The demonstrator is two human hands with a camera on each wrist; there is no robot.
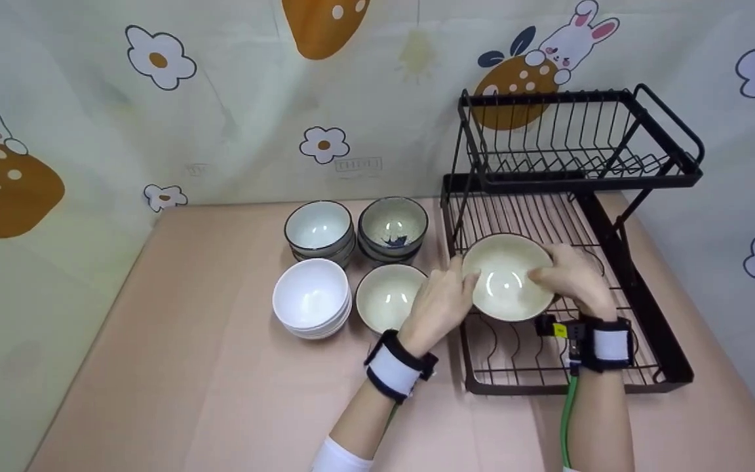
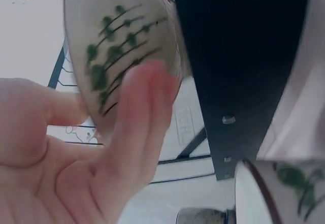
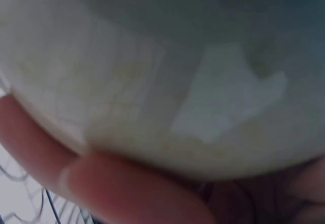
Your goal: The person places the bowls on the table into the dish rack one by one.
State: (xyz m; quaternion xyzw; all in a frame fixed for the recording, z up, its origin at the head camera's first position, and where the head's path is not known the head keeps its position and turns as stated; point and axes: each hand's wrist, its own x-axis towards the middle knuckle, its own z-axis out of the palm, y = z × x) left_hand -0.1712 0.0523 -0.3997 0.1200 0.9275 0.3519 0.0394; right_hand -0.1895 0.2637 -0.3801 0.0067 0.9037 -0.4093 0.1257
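Both hands hold one cream bowl (image 1: 507, 288) over the lower tier of a black dish rack (image 1: 577, 388). My left hand (image 1: 440, 301) grips its left side. In the left wrist view, fingers (image 2: 142, 102) lie against the bowl's outside, painted with green leaves. On the opposite side, my right hand (image 1: 571, 278) grips the rim, thumb over the inside and fingers beneath. The right wrist view is mostly filled by the bowl's pale inner surface (image 3: 127, 82). Another cream bowl (image 1: 387, 295) stands on the table, partly hidden behind the left hand.
Left of the rack stand stacked white bowls (image 1: 310, 295), dark-rimmed pale bowls (image 1: 318, 226) and grey-green bowls (image 1: 393, 223). The rack's upper tier (image 1: 587, 177) overhangs the back of the lower one. A patterned cloth (image 1: 240, 131) hangs behind the pink-covered table (image 1: 154, 367).
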